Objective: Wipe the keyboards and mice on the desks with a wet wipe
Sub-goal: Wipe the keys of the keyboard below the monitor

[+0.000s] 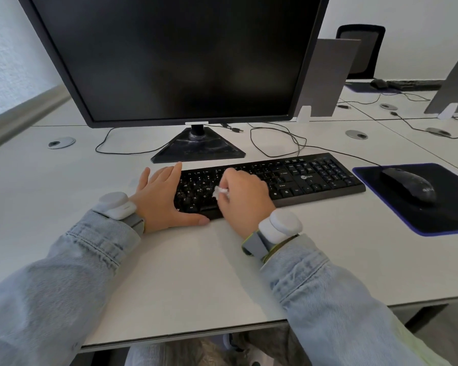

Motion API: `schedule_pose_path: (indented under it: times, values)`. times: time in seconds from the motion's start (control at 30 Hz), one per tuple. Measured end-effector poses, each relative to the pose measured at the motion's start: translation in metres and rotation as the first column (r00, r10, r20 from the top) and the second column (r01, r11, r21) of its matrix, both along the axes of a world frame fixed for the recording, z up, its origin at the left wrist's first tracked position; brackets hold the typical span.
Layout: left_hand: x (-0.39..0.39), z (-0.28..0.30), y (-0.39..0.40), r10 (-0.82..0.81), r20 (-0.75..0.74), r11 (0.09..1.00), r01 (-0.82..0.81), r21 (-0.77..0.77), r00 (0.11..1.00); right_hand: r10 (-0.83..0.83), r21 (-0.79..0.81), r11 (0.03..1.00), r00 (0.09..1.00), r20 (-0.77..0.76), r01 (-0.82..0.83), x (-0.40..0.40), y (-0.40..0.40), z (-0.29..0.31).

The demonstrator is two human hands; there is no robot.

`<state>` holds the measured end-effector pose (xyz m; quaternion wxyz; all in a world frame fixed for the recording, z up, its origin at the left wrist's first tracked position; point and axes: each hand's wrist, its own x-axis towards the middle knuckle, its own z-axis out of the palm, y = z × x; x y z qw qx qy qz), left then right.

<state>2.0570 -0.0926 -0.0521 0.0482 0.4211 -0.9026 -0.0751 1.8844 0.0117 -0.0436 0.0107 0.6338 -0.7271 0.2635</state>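
Note:
A black keyboard (302, 178) lies on the white desk in front of the monitor. My left hand (164, 199) clasps the keyboard's left end, fingers along the far edge and thumb along the near edge. My right hand (245, 199) holds a crumpled white wet wipe (220, 191) and presses it on the left-middle keys. A black mouse (410, 184) sits on a dark mouse pad (381, 191) to the right of the keyboard, untouched.
A large black monitor (175, 56) on its stand (198, 149) rises just behind the keyboard. Cables (275, 143) loop across the desk (196, 273). Grey dividers (325, 77) separate further desks, where another keyboard and mouse (378, 83) lie by a black chair.

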Motion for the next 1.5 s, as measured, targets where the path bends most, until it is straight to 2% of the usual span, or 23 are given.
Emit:
schedule_pose_path:
  times: [0.07,0.13,0.37,0.6,0.73,0.93,1.13,1.23,1.3,1.43,1.5]
  values:
    - [0.0,-0.001,-0.001,-0.002,0.0,1.0,0.002,-0.01,1.0,-0.122,0.004,0.993,0.991,-0.047,0.122,-0.008,0.0,0.002]
    - [0.0,-0.002,-0.001,-0.003,0.001,1.0,0.003,-0.015,1.0,-0.141,0.021,0.99,0.989,-0.045,0.142,-0.007,-0.003,0.002]
    - [0.0,0.0,-0.001,-0.004,-0.043,1.0,0.003,-0.008,0.999,0.158,0.076,0.985,0.987,-0.01,-0.157,0.039,-0.016,0.005]
    - [0.038,0.003,-0.012,0.007,0.031,0.994,-0.01,0.109,1.0,-0.028,0.065,0.998,0.999,0.034,0.025,0.013,-0.01,0.004]
    - [0.048,0.005,-0.013,0.006,0.0,0.984,-0.006,0.176,1.0,0.11,0.066,0.991,0.99,0.092,-0.116,0.047,-0.008,0.002]
    - [0.054,0.003,-0.014,0.0,-0.063,0.992,0.008,0.127,0.998,0.238,0.055,0.968,0.967,0.093,-0.243,0.08,-0.015,0.0]
    - [0.053,-0.002,-0.019,-0.004,-0.071,0.993,0.012,0.116,0.997,0.053,0.033,0.998,0.996,0.071,-0.055,0.051,-0.006,-0.001]
    - [0.051,-0.005,-0.017,0.002,-0.092,0.997,0.005,0.081,0.996,0.208,0.016,0.977,0.971,0.114,-0.211,0.071,-0.008,0.001]
    - [0.049,-0.005,-0.016,0.004,-0.111,0.999,0.002,0.049,0.994,0.261,0.048,0.963,0.961,0.087,-0.266,0.082,-0.009,0.0]
    - [0.052,-0.002,-0.019,-0.021,-0.08,0.996,0.028,0.089,0.997,0.119,0.096,0.988,0.993,0.004,-0.119,0.062,-0.011,0.004]
    - [0.053,-0.002,-0.02,-0.026,-0.074,0.995,0.033,0.099,0.997,0.082,0.089,0.992,0.996,0.044,-0.085,0.052,-0.013,0.005]
